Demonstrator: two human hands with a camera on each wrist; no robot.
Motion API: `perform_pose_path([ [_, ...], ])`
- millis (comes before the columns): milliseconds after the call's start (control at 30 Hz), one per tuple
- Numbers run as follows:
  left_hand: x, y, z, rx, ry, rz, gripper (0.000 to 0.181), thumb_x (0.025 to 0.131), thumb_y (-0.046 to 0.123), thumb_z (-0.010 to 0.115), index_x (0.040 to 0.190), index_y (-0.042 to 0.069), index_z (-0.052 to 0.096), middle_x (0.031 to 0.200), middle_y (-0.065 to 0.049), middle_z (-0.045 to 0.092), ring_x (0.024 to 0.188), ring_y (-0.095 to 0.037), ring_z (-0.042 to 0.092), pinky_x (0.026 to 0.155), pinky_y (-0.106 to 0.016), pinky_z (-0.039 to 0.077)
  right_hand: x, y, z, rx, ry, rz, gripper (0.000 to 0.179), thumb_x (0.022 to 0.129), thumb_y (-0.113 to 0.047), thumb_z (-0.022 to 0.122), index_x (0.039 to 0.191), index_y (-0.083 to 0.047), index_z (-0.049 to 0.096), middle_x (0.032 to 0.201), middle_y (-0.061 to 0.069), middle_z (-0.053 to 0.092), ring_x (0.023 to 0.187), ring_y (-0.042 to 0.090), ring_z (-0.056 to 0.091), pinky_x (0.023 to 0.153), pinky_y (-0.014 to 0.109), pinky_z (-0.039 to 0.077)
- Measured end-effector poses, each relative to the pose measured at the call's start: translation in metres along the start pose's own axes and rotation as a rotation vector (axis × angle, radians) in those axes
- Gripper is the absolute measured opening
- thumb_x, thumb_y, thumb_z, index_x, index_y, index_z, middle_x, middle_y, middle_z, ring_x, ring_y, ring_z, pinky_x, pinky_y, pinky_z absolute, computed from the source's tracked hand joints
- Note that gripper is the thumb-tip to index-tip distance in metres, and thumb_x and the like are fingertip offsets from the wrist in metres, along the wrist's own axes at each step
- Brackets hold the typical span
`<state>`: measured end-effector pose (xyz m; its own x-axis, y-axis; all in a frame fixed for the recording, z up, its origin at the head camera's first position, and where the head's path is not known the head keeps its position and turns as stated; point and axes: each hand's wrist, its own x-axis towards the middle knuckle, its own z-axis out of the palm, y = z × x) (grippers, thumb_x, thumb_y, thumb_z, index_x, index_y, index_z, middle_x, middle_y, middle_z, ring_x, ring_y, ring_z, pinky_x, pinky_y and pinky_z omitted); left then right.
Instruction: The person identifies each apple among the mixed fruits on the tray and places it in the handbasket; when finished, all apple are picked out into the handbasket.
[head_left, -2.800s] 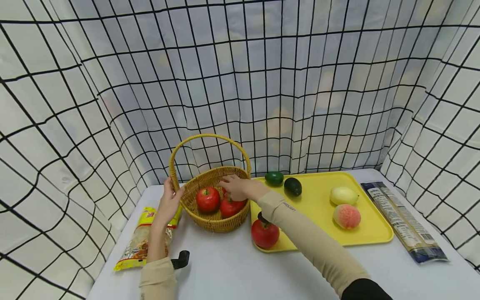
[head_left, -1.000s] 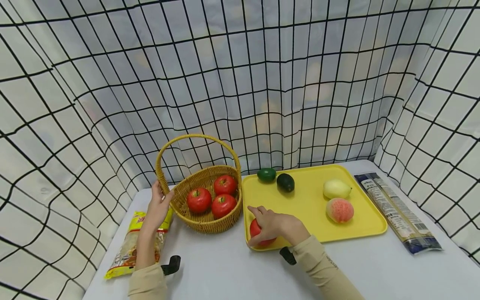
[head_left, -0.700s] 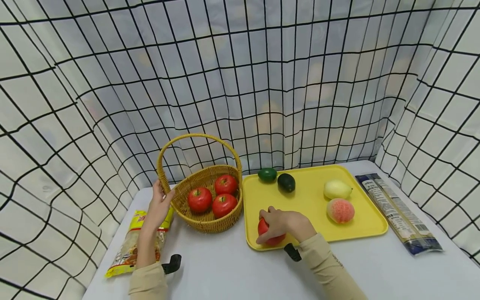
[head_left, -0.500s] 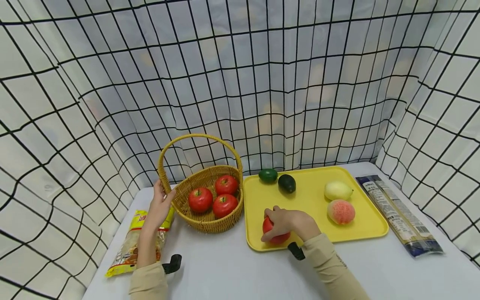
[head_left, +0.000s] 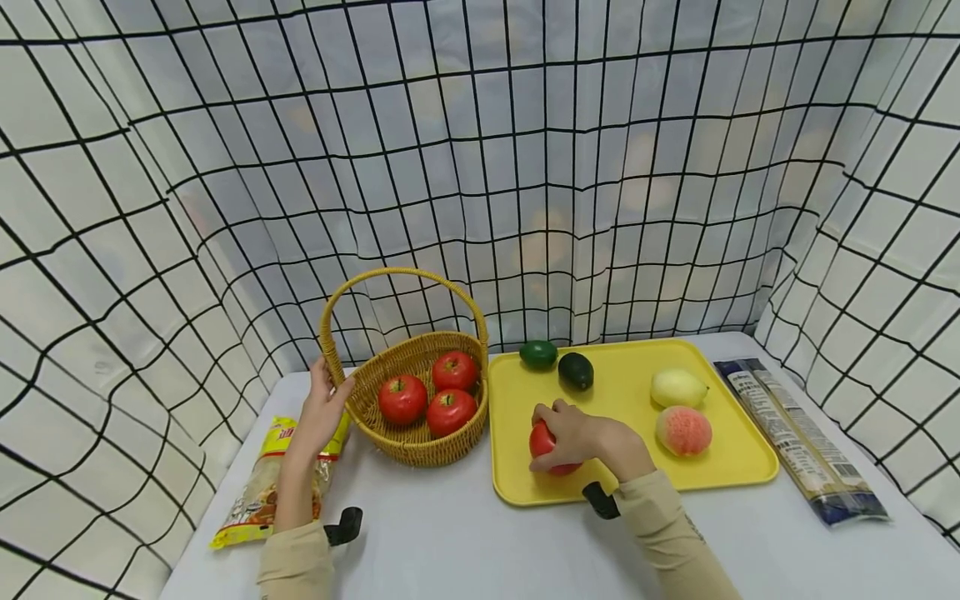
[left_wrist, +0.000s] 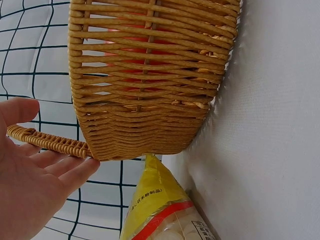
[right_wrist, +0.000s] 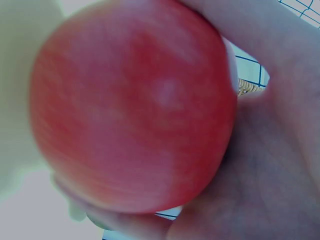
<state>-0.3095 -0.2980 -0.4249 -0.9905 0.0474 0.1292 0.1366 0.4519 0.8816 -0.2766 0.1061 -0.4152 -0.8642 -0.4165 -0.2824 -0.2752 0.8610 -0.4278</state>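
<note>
In the head view, my right hand (head_left: 573,437) grips a red apple (head_left: 542,440) over the near left part of the yellow tray (head_left: 622,433). The right wrist view shows that apple (right_wrist: 135,110) large against the palm, with thumb and fingers on either side. My left hand (head_left: 318,412) is at the left foot of the wicker basket's handle (head_left: 327,333). Its fingers lie extended behind the handle in the left wrist view, the thumb standing apart. Inside the basket (head_left: 420,450) sit three red apples (head_left: 402,400).
Two dark green avocados (head_left: 576,371) lie at the tray's back left. A yellow-green fruit (head_left: 677,388) and a pink peach (head_left: 684,431) are on its right side. A yellow food bag (head_left: 258,492) lies under the left forearm, and a long flat packet (head_left: 802,442) right of the tray.
My right hand has left the basket, where three apples now show, and taken hold of the apple on the tray. That apple has shifted rightward. The left hand stays at the handle.
</note>
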Motion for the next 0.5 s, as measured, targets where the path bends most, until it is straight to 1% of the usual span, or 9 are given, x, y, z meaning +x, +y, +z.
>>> perform_pose_path([
  [133,-0.0015,-0.0013,0.0006,0.012,0.008,-0.004,0.076,0.112,0.032,0.040,0.164,0.015,-0.012,0.172,-0.025,-0.001,0.159,-0.047,0.006,0.127,-0.066,0.017,0.0002,0.0002,-0.0002,0.052,0.037,-0.043,0.052,0.083,-0.036,0.082,0.127,-0.021,0.058,0.125,0.014,0.045,0.112,0.027,0.050,0.090,0.044,0.056],
  [267,-0.0024,-0.0009,0.0007,0.018,0.002,-0.003,0.076,0.112,0.032,0.039,0.164,0.016,-0.013,0.172,-0.024,-0.001,0.159,-0.047,0.006,0.126,-0.066,0.017,0.0012,-0.0007,-0.0003,0.090,0.072,-0.084,0.055,0.082,-0.034,0.083,0.129,-0.020,0.057,0.120,0.011,0.046,0.112,0.024,0.050,0.089,0.042,0.055],
  [367,-0.0014,-0.0005,0.0010,0.022,-0.002,-0.004,0.076,0.112,0.032,0.039,0.165,0.017,-0.013,0.172,-0.024,0.000,0.159,-0.048,0.006,0.126,-0.066,0.017,0.0014,-0.0025,-0.0012,0.118,0.097,-0.096,0.061,0.083,-0.034,0.083,0.134,-0.020,0.053,0.121,0.010,0.048,0.112,0.023,0.052,0.092,0.041,0.055],
  [500,-0.0003,-0.0005,0.0006,0.024,-0.004,-0.016,0.076,0.112,0.031,0.039,0.164,0.017,-0.015,0.172,-0.025,-0.003,0.159,-0.048,0.005,0.127,-0.066,0.017,0.0021,-0.0049,-0.0029,0.139,0.107,-0.102,0.068,0.084,-0.036,0.082,0.140,-0.020,0.046,0.128,0.012,0.048,0.115,0.024,0.054,0.097,0.043,0.055],
])
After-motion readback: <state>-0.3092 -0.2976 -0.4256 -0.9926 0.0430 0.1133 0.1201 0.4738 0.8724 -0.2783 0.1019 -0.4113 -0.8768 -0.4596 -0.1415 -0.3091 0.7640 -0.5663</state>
